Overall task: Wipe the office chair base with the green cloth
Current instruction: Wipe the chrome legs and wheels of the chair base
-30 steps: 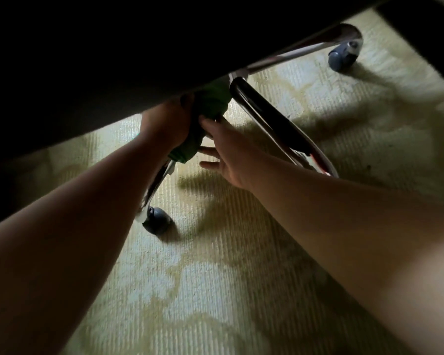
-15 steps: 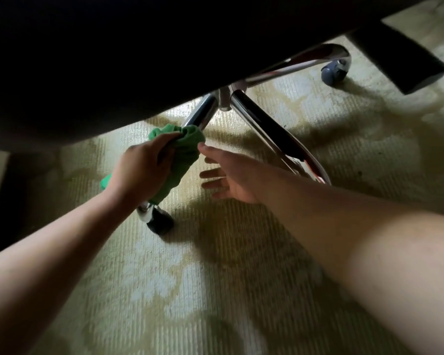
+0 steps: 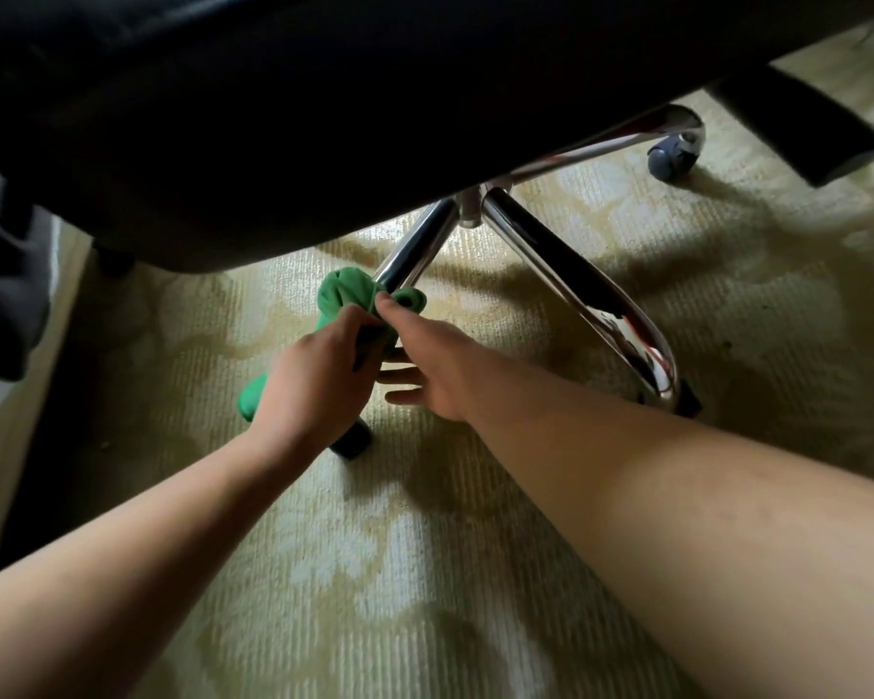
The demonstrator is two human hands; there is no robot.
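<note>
The chrome chair base (image 3: 566,264) spreads its legs from a hub under the dark seat. A green cloth (image 3: 346,297) is wrapped round the near-left leg, a little above that leg's black caster (image 3: 351,441). My left hand (image 3: 314,380) grips the cloth on the leg. My right hand (image 3: 425,360) reaches in from the right. Its thumb presses on the cloth's top fold while its fingers lie straight beneath the leg.
The black seat (image 3: 273,118) overhangs the base and hides the hub's top. Two more casters show, one grey (image 3: 672,156) at the far right and one dark (image 3: 687,401) at the near right. A dark armrest (image 3: 803,123) sits upper right. Pale patterned carpet (image 3: 374,572) covers the floor.
My left hand has slid the cloth down the leg from the hub toward the caster. My right hand has moved in and now touches the cloth.
</note>
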